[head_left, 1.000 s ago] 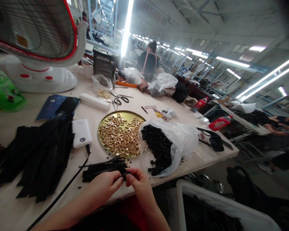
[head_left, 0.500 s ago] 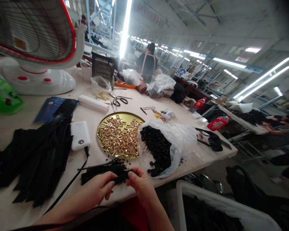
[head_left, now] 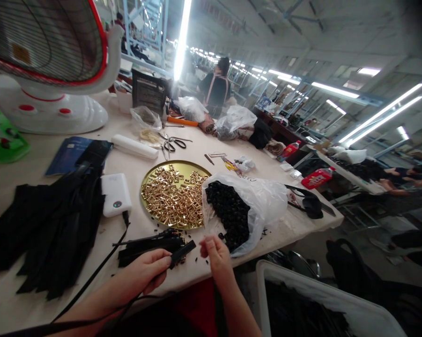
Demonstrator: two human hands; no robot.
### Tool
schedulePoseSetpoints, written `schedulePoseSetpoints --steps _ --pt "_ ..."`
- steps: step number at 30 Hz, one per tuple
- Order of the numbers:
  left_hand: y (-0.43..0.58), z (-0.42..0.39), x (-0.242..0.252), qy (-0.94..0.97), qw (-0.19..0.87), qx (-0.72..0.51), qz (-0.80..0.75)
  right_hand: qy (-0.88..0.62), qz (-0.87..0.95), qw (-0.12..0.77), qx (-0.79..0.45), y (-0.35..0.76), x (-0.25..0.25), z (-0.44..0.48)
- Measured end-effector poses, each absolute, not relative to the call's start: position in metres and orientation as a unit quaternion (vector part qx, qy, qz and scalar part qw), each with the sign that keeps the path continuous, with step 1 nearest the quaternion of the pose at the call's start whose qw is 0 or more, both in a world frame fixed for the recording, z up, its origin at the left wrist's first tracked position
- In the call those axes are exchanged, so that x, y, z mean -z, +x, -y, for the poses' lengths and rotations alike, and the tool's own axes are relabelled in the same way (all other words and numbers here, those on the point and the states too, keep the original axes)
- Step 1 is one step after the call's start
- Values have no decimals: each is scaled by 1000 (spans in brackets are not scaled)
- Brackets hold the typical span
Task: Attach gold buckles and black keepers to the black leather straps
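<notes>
My left hand [head_left: 151, 270] is closed on a black strap [head_left: 183, 252], whose flat end sticks out to the right past my thumb. My right hand [head_left: 216, 256] is apart from the strap, just in front of a clear plastic bag [head_left: 269, 199] of small black pieces [head_left: 228, 210]. Its thumb and fingertips are pressed together; whatever they hold, if anything, is too small to see. Behind my hands, a round gold tray [head_left: 147, 213] carries many gold metal buckles [head_left: 175, 201]. Finished-looking black straps [head_left: 144, 248] with gold ends lie beside my left hand.
A pile of black strips [head_left: 59, 224] and a white power bank [head_left: 115, 195] with a cable lie left. A fan [head_left: 49, 112] stands behind them. Scissors [head_left: 175, 142] lie beyond the tray. A white bin [head_left: 323, 292] stands below the table's right edge. A person [head_left: 214, 89] is farther back.
My right hand has let go of the strap's end and moved right, toward the bag of black pieces. My left hand still holds the strap, now with more of it showing.
</notes>
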State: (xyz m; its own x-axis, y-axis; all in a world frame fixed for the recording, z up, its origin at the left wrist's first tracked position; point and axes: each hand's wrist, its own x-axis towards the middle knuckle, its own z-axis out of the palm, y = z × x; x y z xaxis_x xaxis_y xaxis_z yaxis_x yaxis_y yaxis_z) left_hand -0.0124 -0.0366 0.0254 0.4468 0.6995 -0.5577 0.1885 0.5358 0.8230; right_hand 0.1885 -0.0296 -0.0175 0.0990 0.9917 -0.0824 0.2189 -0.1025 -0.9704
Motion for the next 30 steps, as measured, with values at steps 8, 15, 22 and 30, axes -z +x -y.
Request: schedulePoseSetpoints --steps 8,15,22,30 --pt "-12 37 -19 445 702 -194 -521 -732 679 22 -43 250 27 -12" --pt "-18 35 -15 440 691 -200 -538 -693 718 36 -57 233 28 -13" --pt "-21 37 -25 458 642 -246 -563 -750 654 98 24 258 12 -56" --pt "-17 37 -9 440 663 -252 -551 -749 652 109 37 244 42 -69"
